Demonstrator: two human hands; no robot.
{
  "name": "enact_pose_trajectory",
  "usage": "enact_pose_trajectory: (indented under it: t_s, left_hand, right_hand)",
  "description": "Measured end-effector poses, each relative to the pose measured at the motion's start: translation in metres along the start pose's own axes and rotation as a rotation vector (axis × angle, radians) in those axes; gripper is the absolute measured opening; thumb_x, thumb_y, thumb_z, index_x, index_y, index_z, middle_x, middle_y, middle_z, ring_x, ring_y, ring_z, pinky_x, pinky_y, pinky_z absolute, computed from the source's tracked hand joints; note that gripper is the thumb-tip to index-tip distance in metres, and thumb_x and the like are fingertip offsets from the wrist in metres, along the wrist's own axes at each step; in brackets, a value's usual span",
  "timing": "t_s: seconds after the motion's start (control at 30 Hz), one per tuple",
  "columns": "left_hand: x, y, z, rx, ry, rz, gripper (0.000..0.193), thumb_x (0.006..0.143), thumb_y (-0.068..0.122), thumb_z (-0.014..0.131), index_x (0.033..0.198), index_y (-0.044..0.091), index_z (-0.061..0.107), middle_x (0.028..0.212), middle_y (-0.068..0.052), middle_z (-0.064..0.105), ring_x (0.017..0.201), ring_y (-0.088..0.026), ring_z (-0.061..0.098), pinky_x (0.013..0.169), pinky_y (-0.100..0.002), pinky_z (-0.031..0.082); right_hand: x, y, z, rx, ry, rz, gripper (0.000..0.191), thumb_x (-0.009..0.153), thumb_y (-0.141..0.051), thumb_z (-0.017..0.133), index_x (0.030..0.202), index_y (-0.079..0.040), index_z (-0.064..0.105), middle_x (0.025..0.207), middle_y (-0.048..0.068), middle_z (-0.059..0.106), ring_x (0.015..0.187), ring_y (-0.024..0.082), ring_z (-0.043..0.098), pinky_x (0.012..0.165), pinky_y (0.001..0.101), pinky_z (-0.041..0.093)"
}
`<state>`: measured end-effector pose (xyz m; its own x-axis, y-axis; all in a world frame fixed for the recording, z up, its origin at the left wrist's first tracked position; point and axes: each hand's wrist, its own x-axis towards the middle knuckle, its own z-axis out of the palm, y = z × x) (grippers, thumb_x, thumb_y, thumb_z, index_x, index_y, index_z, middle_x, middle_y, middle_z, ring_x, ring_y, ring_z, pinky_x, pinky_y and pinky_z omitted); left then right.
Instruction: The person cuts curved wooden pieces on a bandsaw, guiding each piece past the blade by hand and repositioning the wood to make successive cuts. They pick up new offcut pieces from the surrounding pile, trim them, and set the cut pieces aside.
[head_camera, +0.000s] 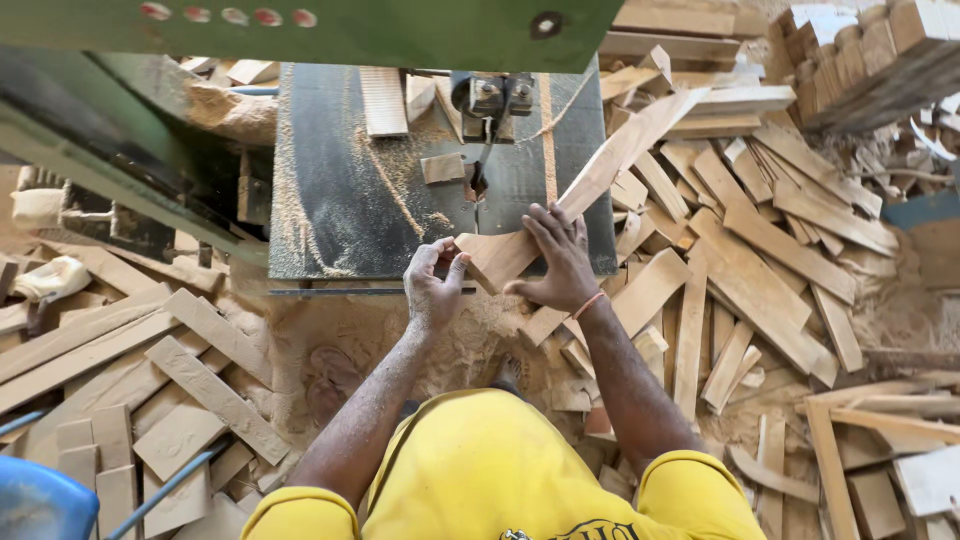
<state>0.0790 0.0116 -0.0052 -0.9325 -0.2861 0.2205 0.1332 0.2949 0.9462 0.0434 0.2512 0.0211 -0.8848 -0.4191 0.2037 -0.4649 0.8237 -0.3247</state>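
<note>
A long pale wooden piece (600, 170) lies slanted across the dark saw table (330, 200), its near end just in front of the thin upright blade (478, 165). My left hand (433, 285) pinches the near left corner of that piece with thumb and fingers. Pressed flat on top of the wood's near end is my right hand (560, 262), fingers spread; it wears an orange band at the wrist. Sawdust streaks the table top.
The green saw housing (330, 30) hangs over the table's far side. Small offcuts (384, 100) sit on the table. Heaps of cut wooden slats (760, 260) cover the floor right and left (150, 370). A blue object (40, 500) sits at bottom left.
</note>
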Motion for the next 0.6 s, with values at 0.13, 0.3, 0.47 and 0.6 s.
enact_pose_trajectory:
  t_s: [0.13, 0.3, 0.47, 0.6]
  left_hand:
    - [0.013, -0.02, 0.009, 0.106, -0.082, 0.075, 0.032, 0.091, 0.023, 0.082, 0.112, 0.0, 0.073, 0.1, -0.009, 0.071, 0.087, -0.016, 0.069, 0.078, -0.031, 0.059]
    - [0.055, -0.043, 0.032, 0.125, -0.107, 0.106, 0.026, 0.091, 0.019, 0.081, 0.108, 0.001, 0.074, 0.102, -0.01, 0.069, 0.089, -0.016, 0.066, 0.079, -0.031, 0.057]
    - [0.088, -0.043, 0.048, 0.092, -0.09, 0.039, 0.026, 0.09, 0.024, 0.082, 0.104, 0.003, 0.077, 0.099, -0.008, 0.069, 0.085, -0.014, 0.065, 0.073, -0.029, 0.057]
    - [0.104, -0.033, 0.05, 0.074, -0.057, 0.049, 0.02, 0.093, 0.022, 0.082, 0.099, 0.003, 0.079, 0.093, -0.005, 0.07, 0.082, -0.014, 0.066, 0.072, -0.029, 0.055]
  right_hand:
    - [-0.002, -0.005, 0.016, 0.067, 0.097, -0.013, 0.121, 0.062, -0.081, 0.079, 0.156, -0.013, 0.044, 0.164, 0.01, 0.041, 0.159, 0.028, 0.021, 0.13, 0.0579, 0.008]
    - [0.029, 0.027, 0.022, 0.045, 0.088, -0.009, 0.127, 0.057, -0.082, 0.083, 0.156, -0.012, 0.043, 0.162, 0.009, 0.041, 0.157, 0.029, 0.024, 0.13, 0.0569, 0.013]
    - [0.062, 0.042, 0.012, 0.038, 0.019, 0.076, 0.125, 0.052, -0.073, 0.089, 0.154, -0.014, 0.048, 0.162, 0.007, 0.042, 0.157, 0.03, 0.023, 0.129, 0.0515, 0.016]
    - [0.075, 0.042, 0.007, 0.059, 0.018, 0.082, 0.124, 0.052, -0.074, 0.089, 0.154, -0.015, 0.05, 0.161, 0.007, 0.043, 0.157, 0.031, 0.023, 0.129, 0.052, 0.017]
